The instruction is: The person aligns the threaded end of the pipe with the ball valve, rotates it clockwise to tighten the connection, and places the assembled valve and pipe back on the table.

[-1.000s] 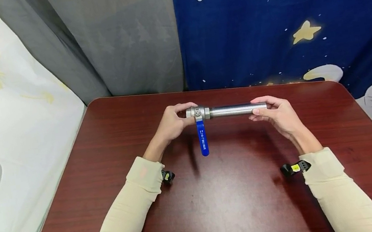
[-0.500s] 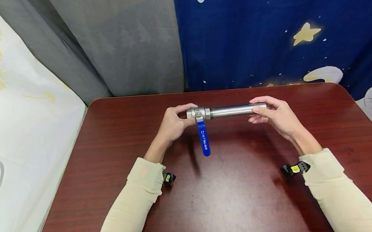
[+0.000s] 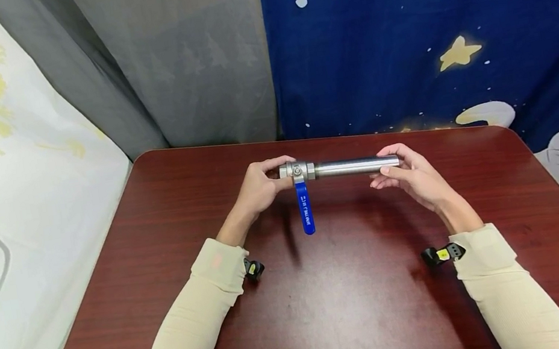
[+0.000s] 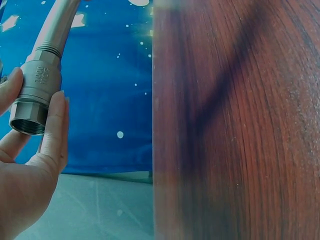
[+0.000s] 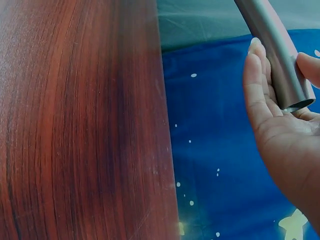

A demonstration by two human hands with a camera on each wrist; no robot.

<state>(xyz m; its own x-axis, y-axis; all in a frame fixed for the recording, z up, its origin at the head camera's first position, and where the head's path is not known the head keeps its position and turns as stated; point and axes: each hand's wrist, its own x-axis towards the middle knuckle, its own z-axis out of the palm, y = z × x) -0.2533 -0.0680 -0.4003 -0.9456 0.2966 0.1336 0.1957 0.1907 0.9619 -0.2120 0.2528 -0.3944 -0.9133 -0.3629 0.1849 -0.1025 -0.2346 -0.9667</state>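
- Pinches the left end of the ball valve (image 3: 298, 171) between thumb and fingers with the left grip (image 3: 256, 190).
- Pinches the right end of the steel pipe (image 3: 347, 167) likewise with the right grip (image 3: 419, 176).
- Hangs roughly level over the far part of the tabletop (image 3: 305, 304), apart from it, with pipe joined to the valve's right side and blue lever handle (image 3: 306, 210) pointing near.
- Could slip at the smooth pipe end if pinched too lightly, probably tilting and loading the left grip alone.
- Might bind at the threads (image 4: 48, 49) if turned out of line, or roll under the lever's off-centre weight.
- Reads "SS 1" BALL VALVE" on the handle, beside marks too small to make out.
- Seems to read "1000" on the valve body, upside down, next to an unclear line.
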